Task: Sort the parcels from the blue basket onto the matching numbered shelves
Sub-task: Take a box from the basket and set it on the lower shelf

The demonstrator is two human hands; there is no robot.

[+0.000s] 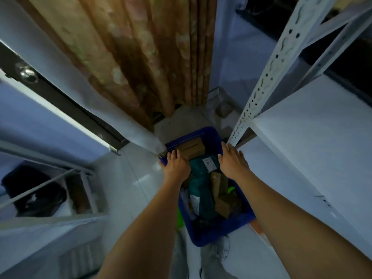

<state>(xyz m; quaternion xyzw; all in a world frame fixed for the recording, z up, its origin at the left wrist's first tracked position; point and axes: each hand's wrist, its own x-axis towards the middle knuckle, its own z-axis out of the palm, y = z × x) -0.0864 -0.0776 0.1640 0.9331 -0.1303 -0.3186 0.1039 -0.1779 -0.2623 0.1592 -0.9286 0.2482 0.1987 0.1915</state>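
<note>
The blue basket (pixel 219 230) stands on the floor between two shelf units, below me. Inside it lie a flat cardboard box (pixel 191 148) at the far end, a teal bag parcel (pixel 201 182) with a white label (pixel 209 164), and several small brown boxes (pixel 221 198). My left hand (pixel 177 165) sits on the basket's left rim beside the cardboard box, its fingers bent down over the edge. At the right rim my right hand (pixel 233 161) lies with fingers straight, holding nothing.
A white metal shelf (pixel 314 141) with a perforated upright (pixel 261 93) rises close on the right. Another shelf unit (pixel 50 220) holding dark items is on the left. A brown patterned curtain (pixel 141 57) hangs ahead. My legs and shoes (pixel 217 256) are behind the basket.
</note>
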